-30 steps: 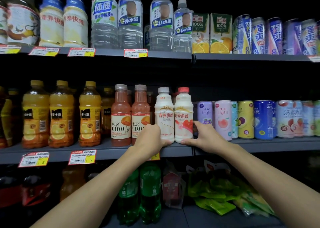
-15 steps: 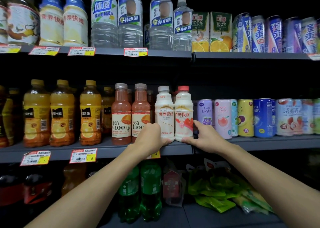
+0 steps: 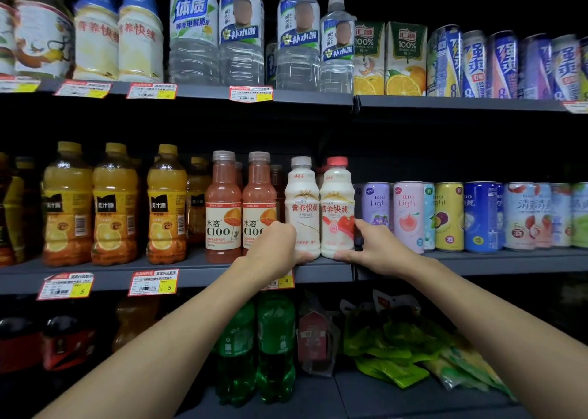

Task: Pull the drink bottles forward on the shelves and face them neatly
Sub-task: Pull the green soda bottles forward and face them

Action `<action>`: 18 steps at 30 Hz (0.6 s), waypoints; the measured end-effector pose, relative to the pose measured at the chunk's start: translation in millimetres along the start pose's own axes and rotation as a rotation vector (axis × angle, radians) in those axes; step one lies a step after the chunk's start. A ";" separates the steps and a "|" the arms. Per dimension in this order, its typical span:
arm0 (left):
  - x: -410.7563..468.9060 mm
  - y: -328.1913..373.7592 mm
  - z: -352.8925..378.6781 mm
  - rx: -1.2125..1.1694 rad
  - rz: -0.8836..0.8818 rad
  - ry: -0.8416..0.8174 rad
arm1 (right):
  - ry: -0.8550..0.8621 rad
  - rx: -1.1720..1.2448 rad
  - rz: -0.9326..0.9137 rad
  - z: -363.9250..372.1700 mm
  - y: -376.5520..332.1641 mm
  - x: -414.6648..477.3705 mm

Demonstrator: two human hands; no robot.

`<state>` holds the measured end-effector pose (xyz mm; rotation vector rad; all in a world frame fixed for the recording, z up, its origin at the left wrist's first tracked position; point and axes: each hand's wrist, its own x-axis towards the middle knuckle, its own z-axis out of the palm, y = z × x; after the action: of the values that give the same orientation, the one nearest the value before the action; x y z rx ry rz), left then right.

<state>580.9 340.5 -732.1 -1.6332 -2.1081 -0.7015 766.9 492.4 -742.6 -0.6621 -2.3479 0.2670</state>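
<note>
Two white milk-drink bottles stand side by side at the front of the middle shelf (image 3: 191,274): one with a white cap (image 3: 301,196) and one with a red cap (image 3: 336,196). My left hand (image 3: 273,248) grips the lower left side of the white-capped bottle. My right hand (image 3: 370,248) grips the lower right side of the red-capped bottle, thumb under its base edge. Both labels face forward. More bottles of the same kind stand behind them, mostly hidden.
Two pink C100 bottles (image 3: 222,208) stand just left, then orange juice bottles (image 3: 114,205). Rio cans (image 3: 409,215) line the shelf to the right. Water bottles (image 3: 241,33), juice cartons and cans fill the top shelf. Green soda bottles (image 3: 275,345) and snack bags sit below.
Both hands stay on the two white bottles. The bottles have shifted only slightly; the view has drifted a little.
</note>
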 end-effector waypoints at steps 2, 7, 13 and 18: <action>-0.5 1.1 -1.6 0.001 -0.005 -0.001 | -0.007 -0.010 0.013 -1.0 -1.5 -0.7; -5.8 2.3 -5.1 0.015 0.010 0.017 | 0.038 -0.028 0.030 -1.4 -9.7 -7.5; -25.2 -1.4 -7.5 0.019 0.062 0.277 | 0.261 -0.201 0.084 12.8 -28.4 -26.6; -57.5 -6.6 7.9 0.008 0.229 0.585 | 0.582 -0.137 0.058 45.1 -41.1 -51.2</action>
<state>589.0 299.2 -772.6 -1.4107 -1.4839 -0.9499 754.2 429.8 -790.3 -0.7550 -1.7991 -0.0616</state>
